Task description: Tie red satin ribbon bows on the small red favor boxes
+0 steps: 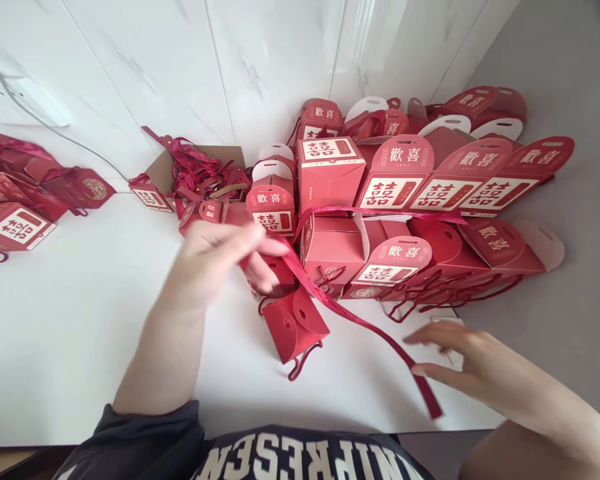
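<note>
Head view: your two hands are apart, with a red ribbon (357, 320) strung between them above the white desk (95, 300). Take the small folded red gift box (297, 325), with its twisted cord, as the clock's centre. Your left hand (230, 260) is at 10 o'clock, blurred, its fingers closed on the ribbon's upper part. Your right hand (447, 357) is at 3 o'clock, thumb and fingers spread, the thumb tip at the ribbon near its loose end; you cannot tell how firmly it presses. The ribbon slants past the box from 12 toward 3 o'clock. At 1 o'clock, red double-happiness boxes (393, 190) stand in packed rows, another ribbon (380, 213) lying along them. At 11 o'clock, an open brown-lined box (233, 155) holds tangled ribbons (195, 163). Far out at 10 o'clock sits a cluster of red boxes (23, 227) beneath the marbled wall (155, 60).
</note>
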Motion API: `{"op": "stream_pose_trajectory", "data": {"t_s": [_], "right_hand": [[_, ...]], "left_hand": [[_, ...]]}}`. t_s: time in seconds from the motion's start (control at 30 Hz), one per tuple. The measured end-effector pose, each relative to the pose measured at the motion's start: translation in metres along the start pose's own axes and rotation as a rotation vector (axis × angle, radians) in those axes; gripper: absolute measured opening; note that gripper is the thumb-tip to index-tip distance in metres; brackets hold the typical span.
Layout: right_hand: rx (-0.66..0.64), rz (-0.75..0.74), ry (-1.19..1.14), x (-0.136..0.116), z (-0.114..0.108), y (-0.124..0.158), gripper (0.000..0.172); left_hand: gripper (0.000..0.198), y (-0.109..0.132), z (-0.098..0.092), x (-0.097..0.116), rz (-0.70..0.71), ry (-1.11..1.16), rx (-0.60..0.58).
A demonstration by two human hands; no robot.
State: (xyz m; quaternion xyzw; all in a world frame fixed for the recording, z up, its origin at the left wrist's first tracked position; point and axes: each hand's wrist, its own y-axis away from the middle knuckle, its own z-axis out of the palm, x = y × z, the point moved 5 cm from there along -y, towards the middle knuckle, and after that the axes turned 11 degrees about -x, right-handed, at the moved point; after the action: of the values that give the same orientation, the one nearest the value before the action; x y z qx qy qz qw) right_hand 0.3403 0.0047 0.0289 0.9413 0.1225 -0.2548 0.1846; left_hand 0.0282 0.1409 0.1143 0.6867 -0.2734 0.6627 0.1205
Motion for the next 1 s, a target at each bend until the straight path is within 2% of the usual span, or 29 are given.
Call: {"op": "stream_pose_trajectory", "data": {"t_s": [0.03,0.1,0.13,0.2,0.27,0.33,0.4,0.5,0.57,0.63,0.73,0.8,0.87,0.97,1.0], "right_hand": [[0.131,-0.026,0.006,-0.008,-0.006,0.002,0.035],[0.285,-0.107,-0.057,-0.034,-0.011,-0.003,0.037],[0.344,-0.177,-0.093,-0.050,-0.011,-0.009,0.041],[0.373,-0.388,-0.127,-0.085,-0.006,-0.025,0.056],[0.357,-0.560,-0.232,-0.106,0.002,-0.041,0.055],[0.361,-0.610,-0.376,-0.111,0.007,-0.054,0.045],[0.341,-0.584,-0.493,-0.107,0.009,-0.062,0.032],[0.224,-0.449,-0.619,-0.094,0.008,-0.068,0.016],[0.142,-0.340,-0.675,-0.082,0.002,-0.065,0.022],[0.101,-0.288,-0.691,-0.072,-0.009,-0.058,0.033],[0.078,-0.313,-0.735,-0.062,-0.026,-0.047,0.042],[0.047,-0.330,-0.769,-0.062,-0.029,-0.047,0.046],[-0.042,-0.333,-0.756,-0.066,-0.021,-0.055,0.048],[-0.232,-0.343,-0.679,-0.077,0.007,-0.078,0.048],[-0.242,-0.340,-0.642,-0.078,0.015,-0.086,0.049]], "left_hand": [[0.037,0.004,0.018,-0.004,-0.119,0.055,-0.168],[0.043,0.013,0.049,-0.013,-0.322,0.137,-0.415],[0.046,0.017,0.062,-0.017,-0.394,0.164,-0.491],[0.050,0.021,0.079,-0.025,-0.484,0.181,-0.586],[0.051,0.024,0.087,-0.030,-0.519,0.157,-0.622],[0.053,0.026,0.087,-0.034,-0.528,0.100,-0.624],[0.053,0.030,0.081,-0.035,-0.475,-0.056,-0.578],[0.043,0.036,0.065,-0.030,-0.231,-0.598,-0.344],[0.047,0.044,0.060,-0.029,-0.102,-0.967,-0.196],[0.051,0.050,0.056,-0.040,-0.096,-1.139,-0.199],[0.042,0.053,0.047,-0.060,-0.188,-1.100,-0.357],[0.037,0.053,0.037,-0.066,-0.222,-1.009,-0.438],[0.031,0.052,0.028,-0.068,-0.227,-0.929,-0.485],[0.022,0.052,0.024,-0.069,-0.214,-0.849,-0.512],[0.020,0.053,0.024,-0.071,-0.204,-0.827,-0.513]]}}
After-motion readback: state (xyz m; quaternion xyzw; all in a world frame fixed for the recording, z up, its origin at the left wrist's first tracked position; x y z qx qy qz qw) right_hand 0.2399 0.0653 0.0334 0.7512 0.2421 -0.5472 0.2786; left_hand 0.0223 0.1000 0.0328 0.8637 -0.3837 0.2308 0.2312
